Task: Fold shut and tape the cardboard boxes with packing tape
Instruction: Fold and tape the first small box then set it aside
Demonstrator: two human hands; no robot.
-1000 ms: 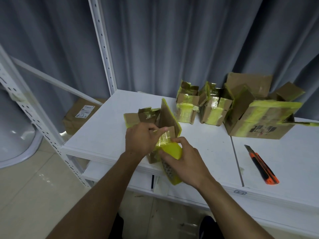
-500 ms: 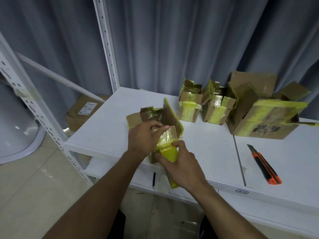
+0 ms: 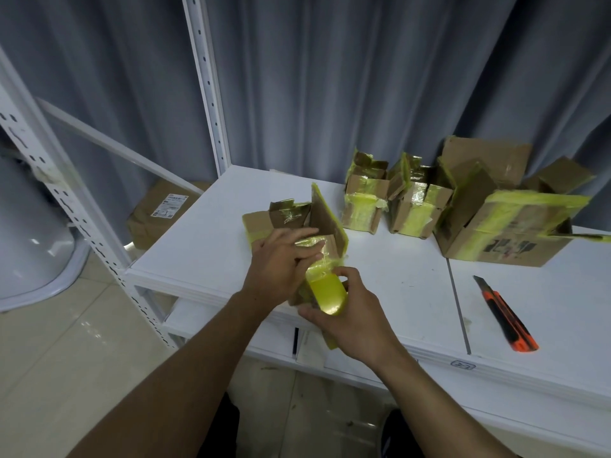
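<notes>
Left hand (image 3: 281, 259): fingers straight, flat, pressing tape strip (image 3: 315, 256) onto small box (image 3: 287, 214) lying under and just beyond my fingertips. Right hand (image 3: 358, 320): curled round yellow tape roll (image 3: 327, 292), just below left fingers at box's near side. Strip's long axis runs from roll away toward upright flap (image 3: 325, 213). Judgement: next pull comes toward me; right hand nearer.

A white shelf board (image 3: 396, 276) spans the frame's middle and right. On it stand an open box (image 3: 281, 216) at centre and two small taped boxes (image 3: 363, 206) (image 3: 416, 209) and a larger box (image 3: 515, 233) at upper right. An orange knife (image 3: 506, 317) lies at lower right.
</notes>
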